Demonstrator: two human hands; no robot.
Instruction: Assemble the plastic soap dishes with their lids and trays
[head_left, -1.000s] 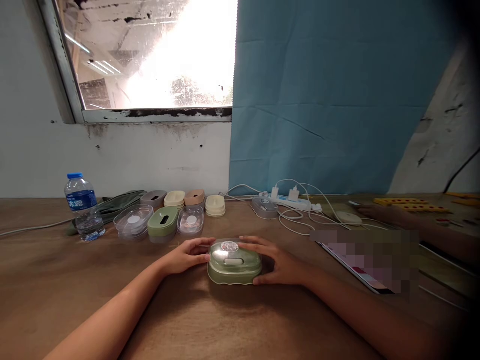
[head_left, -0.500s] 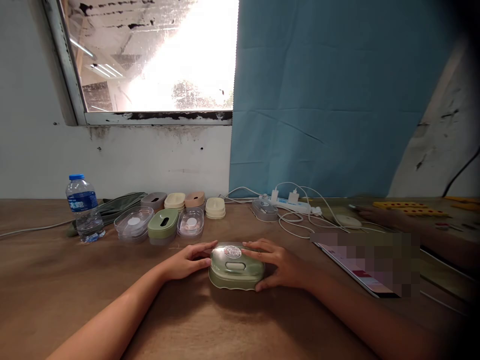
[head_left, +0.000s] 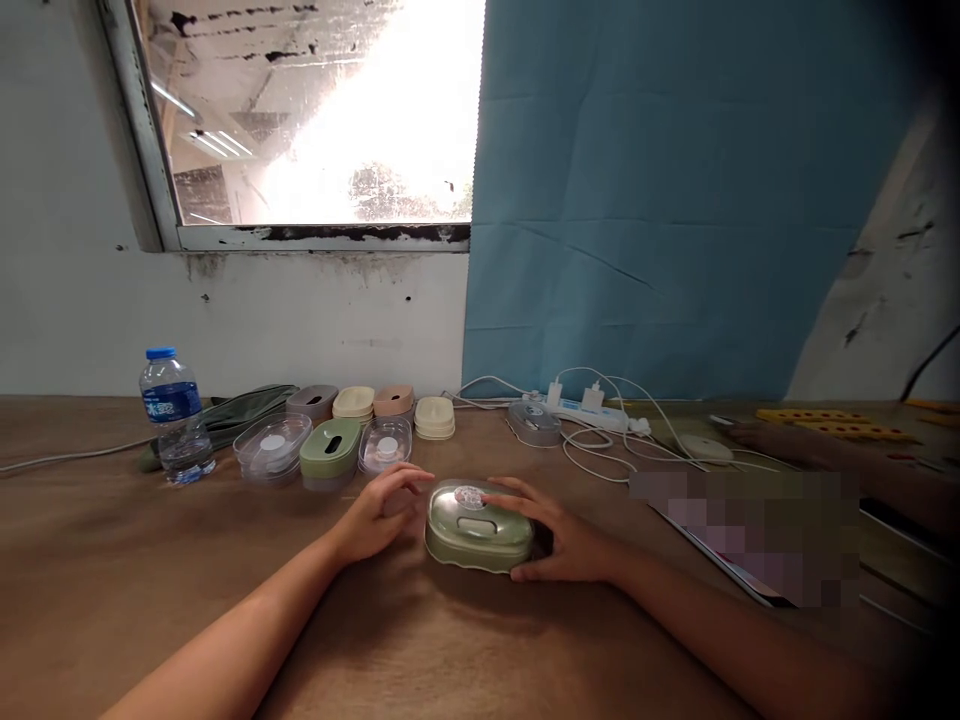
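A green oval box (head_left: 478, 548) with a clear domed cover stands on the table in front of me. A round sticker and an oblong slot show on its top. My right hand (head_left: 564, 538) grips its right end, fingers over the cover and thumb low at the front corner. My left hand (head_left: 381, 512) is just off its left side, fingers apart and holding nothing; a small gap shows between it and the box. The box's right end is partly hidden by my right hand.
Behind my left hand stand several similar boxes, among them a green one (head_left: 328, 452) and a cream one (head_left: 434, 418). A water bottle (head_left: 174, 420) is at the left. At the back are a grey box (head_left: 534, 425) and a power strip (head_left: 600, 413) with cables; another person's arm (head_left: 832, 450) is at the right.
My left hand has come away from the green box's left side, its thumb and fingers no longer against it. My right hand stays on the box. The view has shifted slightly.
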